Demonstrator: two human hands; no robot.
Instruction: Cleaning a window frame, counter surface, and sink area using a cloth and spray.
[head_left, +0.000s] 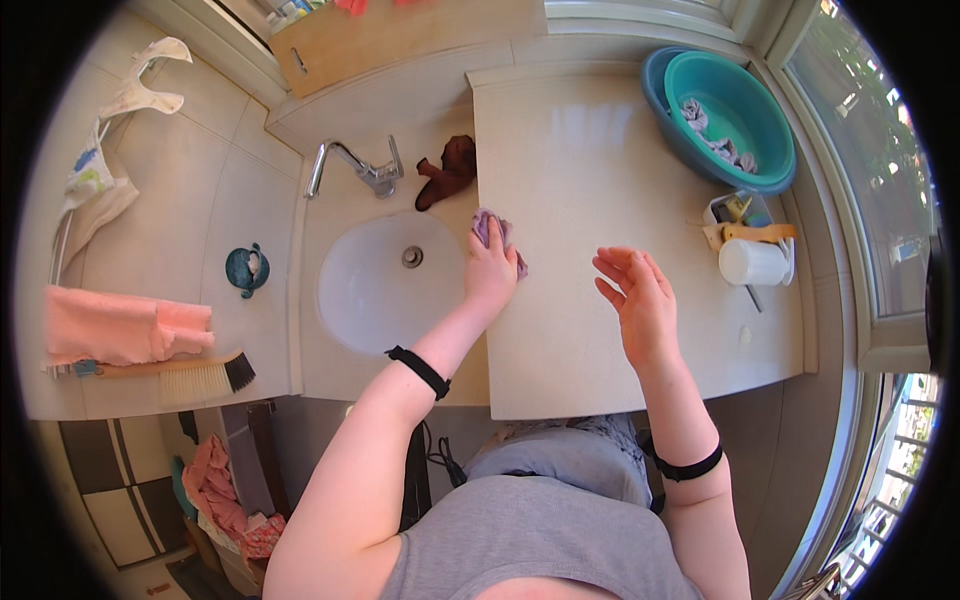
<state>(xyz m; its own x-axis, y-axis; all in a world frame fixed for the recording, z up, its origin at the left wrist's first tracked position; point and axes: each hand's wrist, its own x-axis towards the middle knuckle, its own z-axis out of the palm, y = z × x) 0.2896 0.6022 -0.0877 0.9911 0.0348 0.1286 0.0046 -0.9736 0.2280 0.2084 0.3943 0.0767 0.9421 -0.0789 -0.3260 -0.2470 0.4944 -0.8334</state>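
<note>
A crumpled purple cloth (484, 227) lies under my left hand (491, 264), whose fingers press it against the left edge of the raised pale countertop (559, 322). Directly left of that hand is the white oval washbasin (360, 281) with its metal drain. My right hand (643, 300) hovers over the countertop, its fingers slightly curled and apart, holding nothing. Behind the basin stands a chrome faucet (375, 174), and a dark brown cloth (450, 172) sits bunched beside it against the raised counter.
Nested teal basins (776, 135) with wet-looking cloth stand at the back right. Nearer are a white plastic container (750, 262), a wooden-handled brush (757, 232) and a small box. At left, a soap holder (241, 274), pink towel (127, 326) and bristle brush (199, 379) are by the wall.
</note>
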